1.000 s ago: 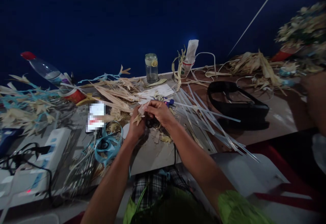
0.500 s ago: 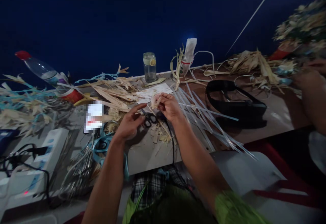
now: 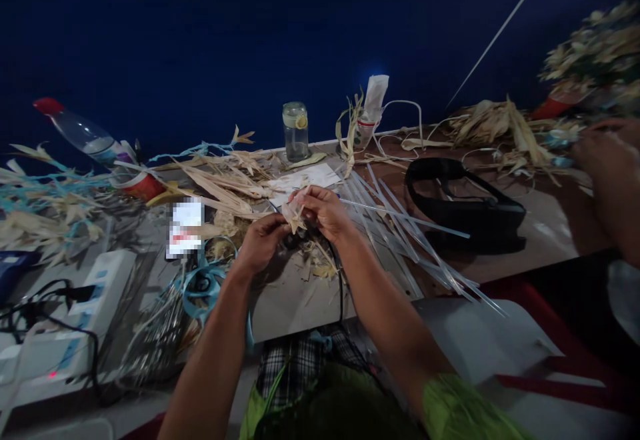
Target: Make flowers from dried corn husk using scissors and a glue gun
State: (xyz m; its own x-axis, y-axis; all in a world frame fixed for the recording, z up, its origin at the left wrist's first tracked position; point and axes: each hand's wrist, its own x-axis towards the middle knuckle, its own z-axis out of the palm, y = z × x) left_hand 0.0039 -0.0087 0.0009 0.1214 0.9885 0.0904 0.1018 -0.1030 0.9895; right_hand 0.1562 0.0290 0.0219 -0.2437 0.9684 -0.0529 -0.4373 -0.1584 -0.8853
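A small pale corn-husk flower (image 3: pixel 294 216) is between my two hands above the table. My right hand (image 3: pixel 325 213) pinches it from the right, fingers bent round its upper part. My left hand (image 3: pixel 264 239) is closed, thumb and fingertips pinched together at the flower's left edge. Black scissors lie beneath the hands, almost wholly hidden. Husk scraps (image 3: pixel 324 269) litter the table just below. Behind the hands is a white paper sheet (image 3: pixel 320 177), with long dry corn husks (image 3: pixel 220 187) to its left.
Clear plastic sticks (image 3: pixel 395 220) fan out on the right, beside a black headset-like object (image 3: pixel 467 217). A glass jar (image 3: pixel 295 132) stands at the back. Left are a power strip (image 3: pixel 103 293), blue ribbon (image 3: pixel 200 290) and a tilted bottle (image 3: pixel 80 132). Another person's hand (image 3: pixel 607 153) is far right.
My left hand has closed from spread fingers and moved right to the flower. My right hand has shifted slightly left and down with the flower, and the scissors are now mostly covered.
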